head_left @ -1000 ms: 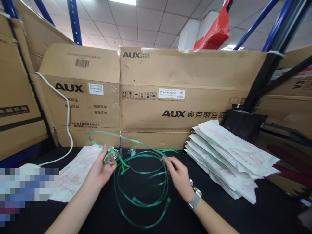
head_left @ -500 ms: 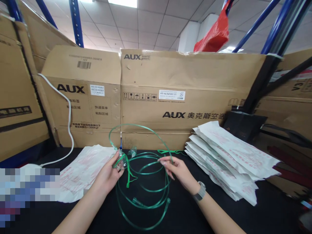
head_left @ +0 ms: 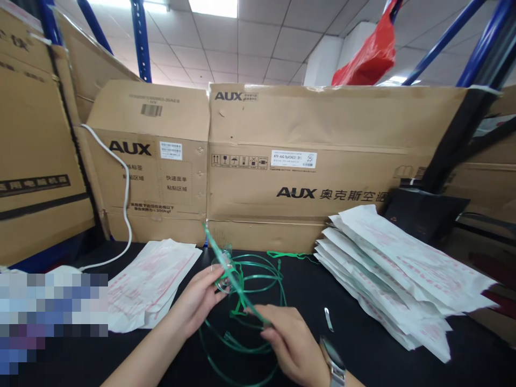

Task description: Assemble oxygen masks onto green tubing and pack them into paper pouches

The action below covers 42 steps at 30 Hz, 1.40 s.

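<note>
My left hand (head_left: 201, 295) is closed on a clear plastic oxygen mask (head_left: 220, 275) with a green elastic strap (head_left: 237, 310) hanging from it. In my right hand (head_left: 293, 341), the thumb and fingers pinch green oxygen tubing (head_left: 220, 251). A length of it rises steeply from that grip up and left, in front of the mask. Further loops of the tubing lie on the black table between and beneath my hands. The tubing partly covers the mask, so its exact shape is hard to make out.
Printed white paper pouches (head_left: 382, 269) are stacked at right; another white pouch (head_left: 153, 285) lies at left. A small silvery strip (head_left: 329, 319) and green elastic (head_left: 288, 255) lie on the table. Cardboard boxes (head_left: 322, 126) wall the back. A white cable (head_left: 128, 199) runs down at left.
My right hand has come nearer and lower, pulling a stretch of tubing up and across the mask. My left hand has shifted slightly right with the mask. The silvery strip now shows.
</note>
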Tool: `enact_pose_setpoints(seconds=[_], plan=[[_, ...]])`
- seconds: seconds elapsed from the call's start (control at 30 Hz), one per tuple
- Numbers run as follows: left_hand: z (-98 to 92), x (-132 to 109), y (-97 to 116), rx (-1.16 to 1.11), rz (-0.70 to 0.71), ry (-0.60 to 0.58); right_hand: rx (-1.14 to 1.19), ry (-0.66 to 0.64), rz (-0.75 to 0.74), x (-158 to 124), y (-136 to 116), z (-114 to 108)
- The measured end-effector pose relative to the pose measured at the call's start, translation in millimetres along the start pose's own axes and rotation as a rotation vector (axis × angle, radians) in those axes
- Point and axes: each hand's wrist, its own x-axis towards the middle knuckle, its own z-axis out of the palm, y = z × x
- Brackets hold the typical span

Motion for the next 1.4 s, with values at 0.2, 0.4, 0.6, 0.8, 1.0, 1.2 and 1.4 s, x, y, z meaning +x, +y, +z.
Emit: enact_pose_setpoints(seconds=[0.2, 0.4, 0.6, 0.8, 1.0, 1.2, 1.4], plan=[[3.8, -4, 3, -0.14, -0.055, -0.066, -0.185, -0.325, 0.072, 6, 6, 10], [5.5, -7, 11, -0.224, -0.093, -0.241, -0.319, -0.253, 0.236, 7, 18, 16], [7.1, -12, 4, -0.005, 0.118, -0.172, -0.317, -0.255, 0.269, 6, 20, 20], [5.9, -2, 9, -0.061, 0.2, 0.069, -0.115, -0.21, 0.256, 5, 19, 17], [-21.5, 8, 53, -0.353, 0.255, 0.218, 0.185, 0.183, 0.52, 18, 41, -18], [-49.8, 5, 86, -0.302, 0.362, 0.282, 0.531, 0.626, 0.655, 21, 78, -51], [-51.6, 14, 68, -0.062, 0.138, 0.345, 0.666, 0.713, 0.716, 15, 97, -56]])
